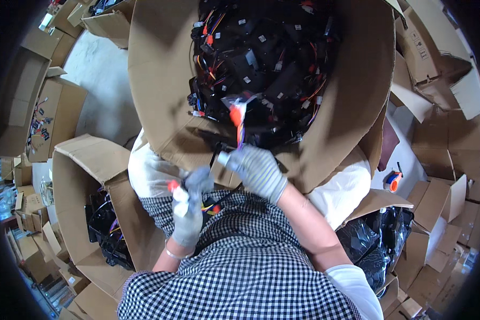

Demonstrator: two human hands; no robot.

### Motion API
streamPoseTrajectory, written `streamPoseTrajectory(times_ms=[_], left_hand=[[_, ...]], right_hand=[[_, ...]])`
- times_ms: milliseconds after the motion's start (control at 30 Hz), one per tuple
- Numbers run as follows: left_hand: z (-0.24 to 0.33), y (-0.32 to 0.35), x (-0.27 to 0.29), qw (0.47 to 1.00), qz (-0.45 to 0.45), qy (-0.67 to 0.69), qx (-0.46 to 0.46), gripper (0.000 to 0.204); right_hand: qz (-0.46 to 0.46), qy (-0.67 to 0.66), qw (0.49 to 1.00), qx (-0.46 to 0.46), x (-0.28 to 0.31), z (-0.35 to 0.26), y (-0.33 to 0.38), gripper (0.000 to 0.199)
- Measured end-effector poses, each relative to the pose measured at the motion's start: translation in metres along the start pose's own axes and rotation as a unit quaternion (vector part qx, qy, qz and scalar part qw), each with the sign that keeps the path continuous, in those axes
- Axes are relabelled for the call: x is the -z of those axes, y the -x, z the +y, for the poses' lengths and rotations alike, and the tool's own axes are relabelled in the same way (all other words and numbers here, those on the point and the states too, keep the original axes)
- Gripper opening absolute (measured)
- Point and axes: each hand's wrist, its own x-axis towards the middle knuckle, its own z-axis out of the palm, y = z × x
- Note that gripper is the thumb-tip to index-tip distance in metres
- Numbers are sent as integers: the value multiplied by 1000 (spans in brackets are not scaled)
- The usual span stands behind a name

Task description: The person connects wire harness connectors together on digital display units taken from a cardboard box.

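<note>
Checked apron (240,277) fills the foreground, both gloved hands working above it; left hand (189,210) has its fingers closed round a small white-and-orange connector piece (177,192), wires trailing toward the lap; right hand (258,168) grips a clear bagged wire bundle with orange plug (238,114), lifted just over the rim of the big cardboard box (160,80). Box holds a heap of black wire harnesses (266,53); a smaller open carton (77,181) with similar black parts sits at the person's left; an orange tape dispenser (393,181) lies to the right.
</note>
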Motion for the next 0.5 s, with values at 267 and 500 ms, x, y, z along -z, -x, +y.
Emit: streamPoseTrajectory(times_ms=[267, 500], left_hand=[[5, -27, -12, 974, -137, 151, 103, 55], [-16, -13, -19, 990, -60, -89, 95, 44]], right_hand=[[-204, 1, 971, -125, -2, -56, 49, 14], [-213, 99, 970, -61, -4, -57, 60, 14]])
